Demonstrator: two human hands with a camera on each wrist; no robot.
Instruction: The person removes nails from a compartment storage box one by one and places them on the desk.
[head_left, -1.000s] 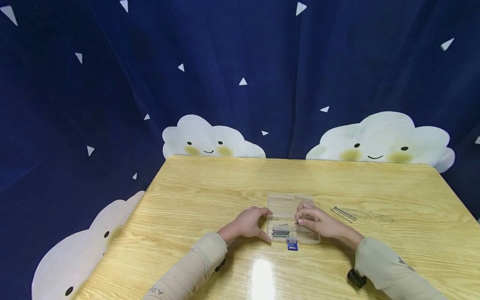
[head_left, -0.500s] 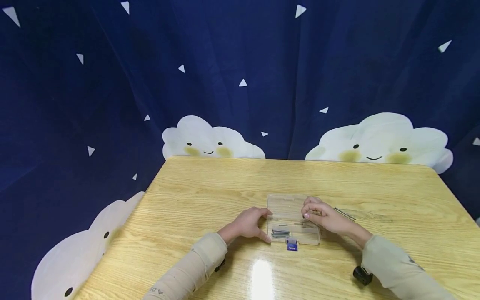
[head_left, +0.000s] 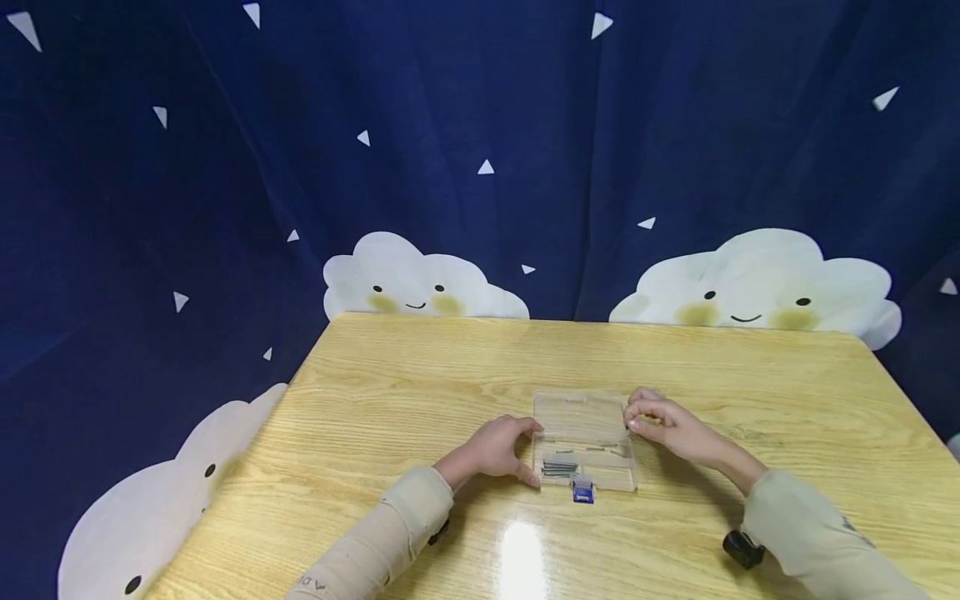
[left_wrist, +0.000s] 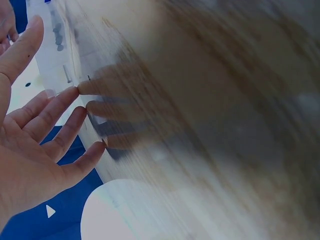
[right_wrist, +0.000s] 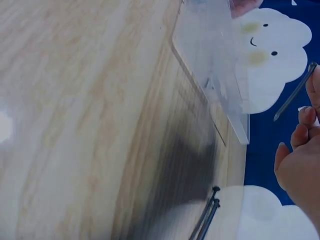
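Note:
A clear plastic box (head_left: 562, 415) lies on the table with its lid folded back. Several dark nails (head_left: 559, 469) fill its front left compartment, and a few smaller ones (head_left: 595, 449) lie in the row behind. Against the box's left side rests my left hand (head_left: 498, 446), thumb and fingers spread and loosely extended; in the left wrist view its fingertips touch down beside the box wall. My right hand (head_left: 675, 429) is raised at the box's right edge. There, in the right wrist view, its fingers pinch a single dark nail (right_wrist: 295, 94), point downward.
A blue latch (head_left: 582, 492) hangs from the box's front edge, sticking out over the wooden table (head_left: 420, 367). More loose nails (right_wrist: 206, 217) lie on the table right of the box, hidden behind my right hand in the head view. A dark blue curtain (head_left: 465, 100) stands behind the table.
My right hand has moved from over the box to the right, past its right edge, covering the loose nails there. My left hand has stayed beside the box.

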